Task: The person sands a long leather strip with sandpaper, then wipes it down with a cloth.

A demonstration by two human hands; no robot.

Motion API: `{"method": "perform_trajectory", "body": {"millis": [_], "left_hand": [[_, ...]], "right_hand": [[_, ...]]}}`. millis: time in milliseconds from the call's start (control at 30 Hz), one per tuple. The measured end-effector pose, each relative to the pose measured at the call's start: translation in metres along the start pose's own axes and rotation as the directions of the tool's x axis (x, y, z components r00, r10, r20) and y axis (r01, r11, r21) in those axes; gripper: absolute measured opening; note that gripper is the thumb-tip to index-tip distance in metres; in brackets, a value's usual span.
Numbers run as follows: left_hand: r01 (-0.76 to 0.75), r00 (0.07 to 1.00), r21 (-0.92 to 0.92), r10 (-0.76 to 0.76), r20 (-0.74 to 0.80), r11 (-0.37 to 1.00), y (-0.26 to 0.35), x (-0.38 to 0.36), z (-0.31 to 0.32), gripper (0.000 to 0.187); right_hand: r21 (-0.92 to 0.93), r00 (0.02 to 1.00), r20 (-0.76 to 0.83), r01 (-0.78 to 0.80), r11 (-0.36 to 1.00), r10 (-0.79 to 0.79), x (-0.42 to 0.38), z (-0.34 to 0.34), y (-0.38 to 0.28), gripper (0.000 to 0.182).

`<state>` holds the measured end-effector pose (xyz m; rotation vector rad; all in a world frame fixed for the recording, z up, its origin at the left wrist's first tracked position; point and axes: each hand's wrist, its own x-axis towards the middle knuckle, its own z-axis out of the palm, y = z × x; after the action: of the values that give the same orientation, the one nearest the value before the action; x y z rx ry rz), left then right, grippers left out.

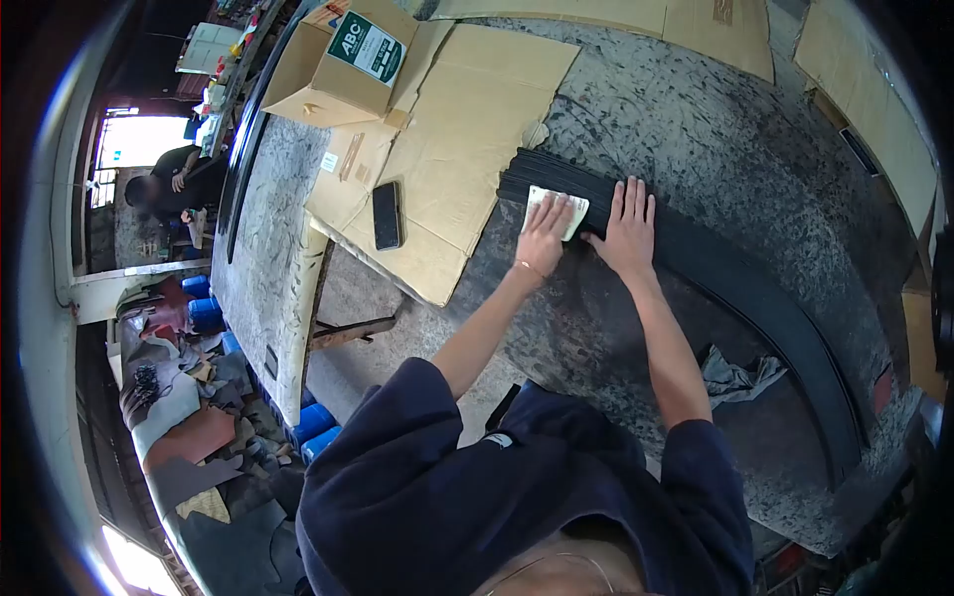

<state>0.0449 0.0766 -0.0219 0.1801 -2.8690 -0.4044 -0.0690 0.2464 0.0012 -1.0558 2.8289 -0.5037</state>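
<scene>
A bundle of long black strips [740, 270] runs in a curve across the worktable [656, 94]. Near its far left end, my left hand [543, 236] grips a small white pad [575, 217], fingers laid over it and pressing it onto the strips. Just to the right, my right hand [630, 230] rests flat on the bundle with fingers stretched forward and thumb out to the side. Nothing is held in that hand. The pad hides part of the strips' surface beneath it.
Left of the strips lies flat cardboard [477, 109] with a phone [388, 216] on it and an open carton [343, 65] behind. A crumpled grey cloth [740, 377] sits inside the curve. Leather-like scraps [204, 437] are heaped at left; another person [174, 184] is beyond.
</scene>
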Motion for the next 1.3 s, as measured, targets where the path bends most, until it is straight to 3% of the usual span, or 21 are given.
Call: {"method": "perform_trajectory", "body": {"millis": [33, 67, 100, 167, 233, 267, 300, 367, 400, 433, 567, 633, 733, 833, 900, 967, 1033, 1100, 1167, 1233, 1300], "left_hand": [[-0.001, 1.0, -0.015, 0.001, 0.0, 1.0, -0.013, 0.005, -0.004, 0.063], [0.118, 0.992, 0.024, -0.117, -0.044, 0.993, -0.02, 0.009, -0.007, 0.063], [0.201, 0.974, 0.054, -0.194, -0.114, 0.978, -0.036, 0.011, 0.001, 0.066], [0.251, 0.953, -0.001, -0.247, -0.175, 0.968, -0.016, 0.018, 0.009, 0.067], [0.178, 0.984, -0.173, -0.176, 0.028, 0.969, 0.035, 0.016, 0.007, 0.067], [-0.009, 0.996, -0.058, 0.014, 0.086, 0.998, 0.048, 0.01, 0.029, 0.068], [-0.092, 0.995, -0.052, 0.093, 0.023, 0.994, 0.061, 0.005, 0.032, 0.069], [-0.132, 0.991, 0.037, 0.13, 0.032, 0.991, 0.025, 0.006, 0.029, 0.064], [0.22, 0.966, -0.154, -0.194, 0.171, 0.963, 0.025, 0.016, -0.018, 0.065], [0.342, 0.939, -0.104, -0.335, 0.081, 0.934, -0.016, 0.016, -0.014, 0.062], [0.317, 0.948, 0.084, -0.311, -0.072, 0.945, -0.024, 0.025, 0.003, 0.063], [0.299, 0.95, -0.017, -0.3, -0.09, 0.954, 0.008, 0.022, 0.024, 0.062], [0.277, 0.956, -0.068, -0.282, -0.078, 0.959, 0.001, 0.02, 0.021, 0.06], [0.242, 0.97, -0.078, -0.243, -0.006, 0.967, -0.001, 0.022, 0.012, 0.059], [0.159, 0.987, 0.04, -0.159, -0.001, 0.986, 0.02, 0.022, 0.019, 0.059], [-0.085, 0.995, -0.021, 0.085, 0.046, 0.996, 0.043, 0.014, 0.023, 0.061], [-0.197, 0.976, -0.081, 0.204, 0.083, 0.977, 0.023, 0.015, 0.011, 0.06], [0.122, 0.992, -0.045, -0.121, 0.022, 0.992, -0.016, 0.016, -0.001, 0.06], [0.265, 0.963, 0.079, -0.26, -0.072, 0.961, -0.031, 0.024, -0.004, 0.063], [0.25, 0.968, -0.012, -0.25, -0.033, 0.968, 0.016, 0.02, 0.015, 0.062], [-0.093, 0.996, -0.005, 0.093, -0.002, 0.996, 0.031, 0.013, 0.036, 0.067]], "right_hand": [[0.043, 0.998, -0.008, 0.067, 0.997, -0.067, 0.0, -0.001, 0.007, 0.106], [-0.024, 0.998, 0.066, 0.022, 0.999, -0.02, -0.005, -0.024, 0.012, 0.108], [-0.067, 0.995, 0.017, -0.101, 0.993, 0.103, -0.017, -0.02, 0.027, 0.11], [-0.096, 0.999, 0.026, -0.033, 0.995, 0.035, -0.031, -0.019, 0.048, 0.111], [-0.093, 0.997, 0.037, -0.063, 0.994, 0.067, -0.031, -0.018, 0.048, 0.112], [-0.095, 0.994, 0.024, -0.102, 0.99, 0.105, -0.026, -0.017, 0.043, 0.112], [-0.093, 0.995, 0.023, -0.09, 0.992, 0.092, -0.024, -0.017, 0.042, 0.112], [-0.097, 0.996, 0.032, -0.077, 0.992, 0.08, -0.027, -0.018, 0.047, 0.112], [-0.104, 0.997, 0.02, -0.067, 0.992, 0.07, -0.027, -0.018, 0.047, 0.111], [-0.106, 0.997, 0.024, -0.075, 0.992, 0.078, -0.028, -0.018, 0.047, 0.111], [-0.071, 0.997, 0.012, -0.077, 0.994, 0.078, -0.027, -0.015, 0.045, 0.105], [-0.084, 0.998, 0.057, -0.031, 0.996, 0.036, -0.028, -0.017, 0.051, 0.101], [-0.066, 0.997, 0.019, 0.074, 0.995, -0.073, -0.033, -0.014, 0.062, 0.098], [-0.096, 0.996, 0.067, 0.06, 0.994, -0.053, -0.032, -0.017, 0.059, 0.096], [-0.098, 0.997, 0.064, 0.057, 0.994, -0.05, -0.033, -0.02, 0.055, 0.095], [-0.111, 0.998, 0.057, 0.047, 0.993, -0.04, -0.033, -0.022, 0.055, 0.093], [-0.086, 0.998, 0.035, 0.049, 0.995, -0.046, -0.034, -0.023, 0.053, 0.093], [-0.079, 0.999, 0.02, 0.045, 0.996, -0.043, -0.035, -0.02, 0.051, 0.093], [-0.071, 1.0, -0.003, 0.031, 0.997, -0.031, -0.034, -0.021, 0.055, 0.094], [-0.093, 1.0, -0.002, 0.027, 0.995, -0.028, -0.034, -0.02, 0.051, 0.096], [-0.092, 0.999, 0.021, 0.029, 0.995, -0.027, -0.034, -0.022, 0.051, 0.095]]}}
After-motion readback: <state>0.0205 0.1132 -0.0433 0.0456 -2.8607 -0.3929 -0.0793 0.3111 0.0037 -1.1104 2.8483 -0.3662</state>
